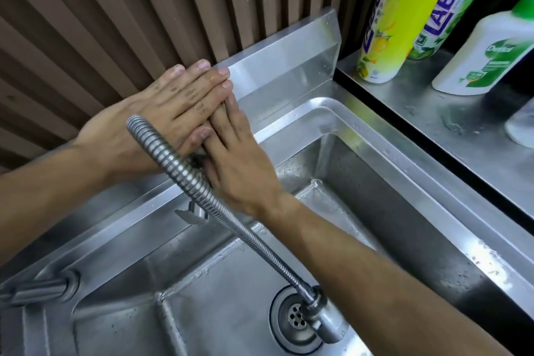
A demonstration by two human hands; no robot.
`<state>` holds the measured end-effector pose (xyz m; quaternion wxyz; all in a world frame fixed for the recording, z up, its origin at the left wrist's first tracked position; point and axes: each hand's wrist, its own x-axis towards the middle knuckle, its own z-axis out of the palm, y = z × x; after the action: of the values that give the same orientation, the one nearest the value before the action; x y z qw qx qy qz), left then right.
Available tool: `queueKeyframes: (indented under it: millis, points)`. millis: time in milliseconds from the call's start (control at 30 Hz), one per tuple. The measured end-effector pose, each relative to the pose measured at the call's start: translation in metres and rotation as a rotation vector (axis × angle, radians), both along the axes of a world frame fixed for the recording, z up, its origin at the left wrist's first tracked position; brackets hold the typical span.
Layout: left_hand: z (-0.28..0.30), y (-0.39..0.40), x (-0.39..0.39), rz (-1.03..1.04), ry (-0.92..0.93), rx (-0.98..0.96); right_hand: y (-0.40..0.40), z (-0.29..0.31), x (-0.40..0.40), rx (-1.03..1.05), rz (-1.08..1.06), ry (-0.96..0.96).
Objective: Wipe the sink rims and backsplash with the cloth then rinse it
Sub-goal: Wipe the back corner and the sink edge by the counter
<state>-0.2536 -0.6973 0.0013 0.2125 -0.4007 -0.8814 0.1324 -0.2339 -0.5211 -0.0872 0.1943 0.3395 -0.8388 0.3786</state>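
Both my hands press flat against the steel backsplash [289, 58] behind the sink, near its left-middle stretch. My left hand [170, 104] lies across the fingers of my right hand [239, 165], which reaches in from the lower right. Only a small dark scrap of the cloth [198, 158] shows between the hands, behind the hose; the rest is hidden under my right palm. The sink rim [361, 136] runs to the right of my hands and is wet and shiny.
A flexible metal faucet hose [185, 173] arcs in front of my hands down to its nozzle over the drain [291, 318]. A tap handle [37, 289] sits at the left. On the right counter [433, 107] stand a yellow spray can [390, 17], a green can [450, 3] and a white bottle [488, 58]. Brown slats [115, 9] back the sink.
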Motion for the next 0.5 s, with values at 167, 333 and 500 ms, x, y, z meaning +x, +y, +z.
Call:
queueKeyframes:
  millis: [167,333,500]
  points:
    - [-0.002,0.001,0.000,0.025,0.023,-0.023,0.059,0.015,-0.024,-0.342,-0.257,-0.297]
    - [-0.003,0.002,-0.002,0.025,0.023,-0.009,0.038,0.020,0.017,-0.362,-0.158,-0.548]
    - [-0.002,0.001,-0.001,0.024,0.053,-0.067,0.050,0.007,0.021,0.163,-0.055,-0.248]
